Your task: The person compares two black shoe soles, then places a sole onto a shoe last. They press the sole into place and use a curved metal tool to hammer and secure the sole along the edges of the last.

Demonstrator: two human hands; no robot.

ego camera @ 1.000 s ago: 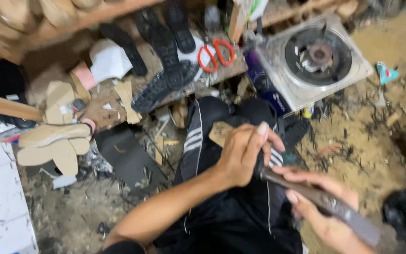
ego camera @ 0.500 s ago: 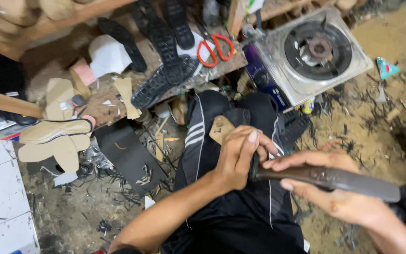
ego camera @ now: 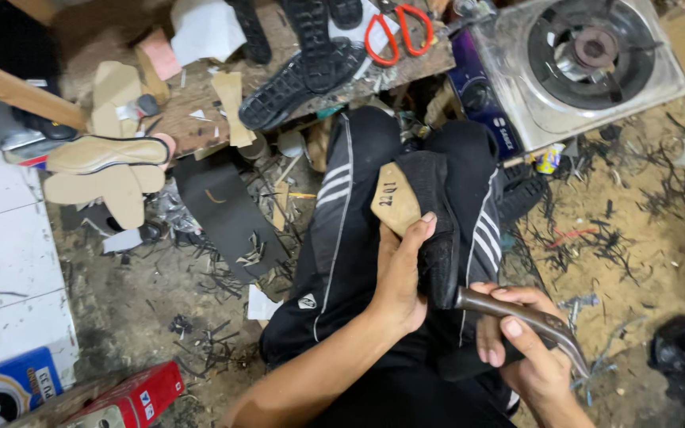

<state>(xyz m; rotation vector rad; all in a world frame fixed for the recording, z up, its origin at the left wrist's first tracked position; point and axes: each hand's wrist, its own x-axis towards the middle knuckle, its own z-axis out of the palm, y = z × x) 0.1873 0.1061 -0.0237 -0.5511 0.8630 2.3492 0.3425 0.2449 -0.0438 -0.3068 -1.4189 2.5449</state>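
Holding shoe (ego camera: 430,230) on lap, centre frame | left hand (ego camera: 400,277) clamped on its sole side | right hand (ego camera: 521,349) at 5 o'clock gripping knife (ego camera: 517,313), tip against upper | trimming seemingly midway; scissors (ego camera: 396,32) at 12 o'clock

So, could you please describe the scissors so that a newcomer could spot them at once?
Start at the square steel gas stove at the top right. Just left of it, on the littered wooden bench, lie the scissors, beside black shoe soles. Their bright red loop handles are unlike anything nearby.
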